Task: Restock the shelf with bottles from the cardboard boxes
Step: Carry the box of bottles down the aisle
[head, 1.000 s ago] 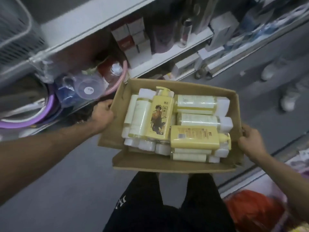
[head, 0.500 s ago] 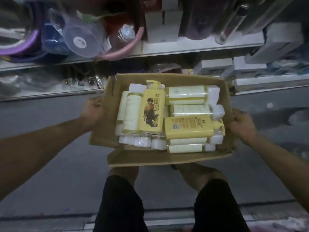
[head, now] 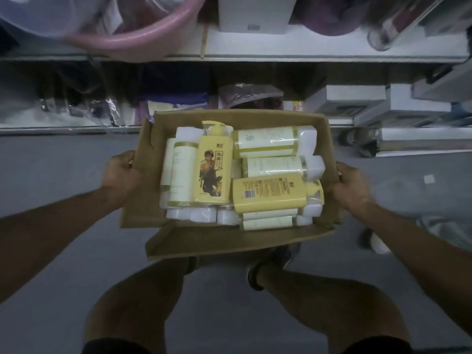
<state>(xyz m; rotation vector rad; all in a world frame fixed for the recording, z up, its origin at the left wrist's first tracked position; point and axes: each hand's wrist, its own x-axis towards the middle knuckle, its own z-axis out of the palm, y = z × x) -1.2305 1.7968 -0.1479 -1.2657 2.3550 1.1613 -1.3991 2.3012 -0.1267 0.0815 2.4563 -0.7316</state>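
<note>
You hold the box [head: 324, 149] out in front of you, above the grey floor [head: 51, 162] and over your bare knees; your left hand [head: 120, 175] is closed around its left wall, fingers curled over the edge, and your right hand [head: 353, 190] is clamped the same way on the right wall; the near flap [head: 229, 241] hangs open toward you, folded outward.

Inside, the bottles lie flat and packed tight; a yellow pump bottle [head: 214, 172] with a printed figure lies lengthwise on top, left of centre, pump pointing away from you; a second yellow bottle [head: 270, 192] lies crosswise just right of it, barcode side up, pump toward your right hand; two pale bottles [head: 268, 141] in clear wrap lie crosswise behind that one, white caps to the right; another pale bottle [head: 181, 175] lies lengthwise touching the left side of the pump bottle; white caps [head: 201, 215] show along the near row beneath them.

Beyond the box runs the shelf [head: 306, 47]; on its upper board sit a pink basin [head: 132, 42], a white carton [head: 255, 14] and a clear tumbler [head: 398, 29] lying on its side; the lower level holds wrapped goods at left and flat white packs [head: 357, 95] at right, too blurred to name.
</note>
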